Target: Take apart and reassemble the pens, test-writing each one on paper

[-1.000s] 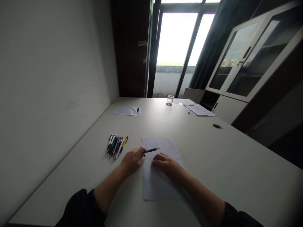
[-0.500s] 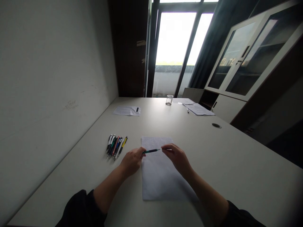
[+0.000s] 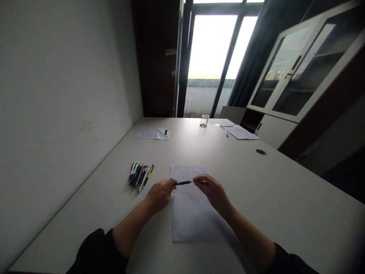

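Observation:
A green pen (image 3: 183, 183) lies level just above a lined sheet of paper (image 3: 194, 213) on the pale table (image 3: 256, 190). My left hand (image 3: 159, 195) is closed around the pen's left end. My right hand (image 3: 212, 190) pinches the pen's right tip with thumb and forefinger. Both forearms reach in from the bottom in dark sleeves. A bunch of several coloured pens (image 3: 139, 176) lies on the table to the left of my left hand.
At the far end stand a small glass (image 3: 204, 120), a folded paper with a black clip (image 3: 154, 133), and more sheets with a pen (image 3: 238, 132). A cable hole (image 3: 261, 152) is at the right. A white wall runs along the left, a glass-door cabinet (image 3: 299, 72) at the right.
My right hand lifted off the paper, moved up and closed its fingertips on the pen's right end. The left hand and pen stayed in place.

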### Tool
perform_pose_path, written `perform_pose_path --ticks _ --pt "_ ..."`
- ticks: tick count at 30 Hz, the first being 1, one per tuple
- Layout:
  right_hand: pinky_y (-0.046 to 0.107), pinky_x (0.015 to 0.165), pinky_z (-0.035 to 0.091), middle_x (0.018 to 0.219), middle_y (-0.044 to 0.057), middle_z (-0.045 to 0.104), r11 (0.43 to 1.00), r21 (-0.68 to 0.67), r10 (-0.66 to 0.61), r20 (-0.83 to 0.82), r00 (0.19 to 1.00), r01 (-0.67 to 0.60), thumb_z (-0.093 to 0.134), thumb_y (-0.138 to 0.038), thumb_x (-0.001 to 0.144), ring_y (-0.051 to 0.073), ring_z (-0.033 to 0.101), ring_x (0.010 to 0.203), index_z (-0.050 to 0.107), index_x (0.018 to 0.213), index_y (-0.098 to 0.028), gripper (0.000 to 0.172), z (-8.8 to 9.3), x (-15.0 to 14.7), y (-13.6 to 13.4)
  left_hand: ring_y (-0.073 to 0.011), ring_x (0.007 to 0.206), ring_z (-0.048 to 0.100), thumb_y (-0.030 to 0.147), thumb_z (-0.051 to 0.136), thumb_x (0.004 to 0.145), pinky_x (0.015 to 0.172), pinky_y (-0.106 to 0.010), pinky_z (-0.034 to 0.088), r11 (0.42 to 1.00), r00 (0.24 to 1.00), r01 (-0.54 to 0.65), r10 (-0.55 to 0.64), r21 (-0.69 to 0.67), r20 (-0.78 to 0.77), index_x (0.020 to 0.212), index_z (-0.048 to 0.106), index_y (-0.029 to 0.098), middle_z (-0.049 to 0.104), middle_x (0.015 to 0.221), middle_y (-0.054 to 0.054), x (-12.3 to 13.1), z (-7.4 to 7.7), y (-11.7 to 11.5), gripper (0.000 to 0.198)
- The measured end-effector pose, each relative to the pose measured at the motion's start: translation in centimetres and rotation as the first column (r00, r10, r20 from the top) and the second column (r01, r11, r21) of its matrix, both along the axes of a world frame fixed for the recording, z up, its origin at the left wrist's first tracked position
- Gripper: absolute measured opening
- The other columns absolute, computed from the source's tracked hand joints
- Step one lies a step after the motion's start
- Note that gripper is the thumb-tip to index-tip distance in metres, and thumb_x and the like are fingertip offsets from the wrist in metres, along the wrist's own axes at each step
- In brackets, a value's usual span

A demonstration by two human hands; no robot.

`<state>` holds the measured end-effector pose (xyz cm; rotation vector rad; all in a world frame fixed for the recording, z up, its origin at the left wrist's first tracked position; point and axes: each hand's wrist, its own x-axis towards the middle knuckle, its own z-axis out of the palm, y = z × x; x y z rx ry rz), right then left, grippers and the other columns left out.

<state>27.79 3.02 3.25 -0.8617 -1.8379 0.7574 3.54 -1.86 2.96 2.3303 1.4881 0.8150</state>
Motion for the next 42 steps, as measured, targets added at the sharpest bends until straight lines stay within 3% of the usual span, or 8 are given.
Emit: perform_pose_path --ticks 15,21,27,34,42 --pt "0.030 0.071 0.054 0.092 0.004 0.070 1.000 -0.004 -0.004 0.058 0.998 0.004 0.065 -0.031 0.087 0.019 0.066 0.080 0.069 0.093 -0.023 0.011 -0.16 -0.17 -0.18 -0.0152 0.080 0.063 0.009 0.044 0.091 0.070 -0.024 0.047 0.999 0.999 0.037 -0.037 0.000 0.001 0.108 0.051 0.022 0.068 0.095 -0.001 0.01 0.22 -0.26 0.022" --pt "0.031 0.067 0.054 0.087 0.005 0.072 0.997 -0.060 -0.046 0.069 0.997 0.050 0.067 -0.034 0.084 0.020 0.065 0.074 0.070 0.091 -0.023 0.014 -0.16 -0.20 -0.39 -0.0144 0.074 0.063 0.006 0.043 0.091 0.066 -0.024 0.048 0.998 0.998 0.066 -0.065 0.023 -0.019 0.110 0.052 0.021 0.069 0.093 -0.001 0.05 0.13 -0.21 0.026" --pt "0.030 0.065 0.052 0.073 0.003 0.069 0.997 -0.076 -0.015 0.068 0.998 0.020 0.063 -0.037 0.086 0.018 0.064 0.067 0.070 0.087 -0.021 0.017 0.55 -0.28 -0.67 -0.0130 0.072 0.064 0.006 0.044 0.091 0.064 -0.022 0.048 0.995 0.995 0.097 -0.096 0.022 -0.019 0.113 0.052 0.021 0.071 0.093 -0.001 0.12 0.07 -0.16 0.028" --pt "0.027 0.058 0.052 0.064 0.000 0.068 0.982 -0.188 0.009 0.007 1.000 -0.008 0.064 -0.038 0.087 0.015 0.064 0.057 0.068 0.084 -0.019 0.020 0.42 -0.34 -0.82 -0.0118 0.070 0.064 0.006 0.043 0.092 0.066 -0.023 0.050 0.993 0.994 0.111 -0.111 0.030 0.002 0.112 0.053 0.020 0.071 0.091 0.000 0.24 0.07 -0.25 0.027" --pt "0.028 0.064 0.054 0.071 0.001 0.071 0.989 -0.145 0.017 0.032 0.999 -0.012 0.067 -0.037 0.084 0.017 0.068 0.066 0.071 0.091 -0.021 0.018 -0.05 -0.12 -0.60 -0.0120 0.069 0.065 0.005 0.044 0.091 0.066 -0.023 0.051 0.996 0.996 0.085 -0.085 0.033 0.012 0.111 0.054 0.020 0.071 0.091 -0.001 0.12 0.10 -0.16 0.026"
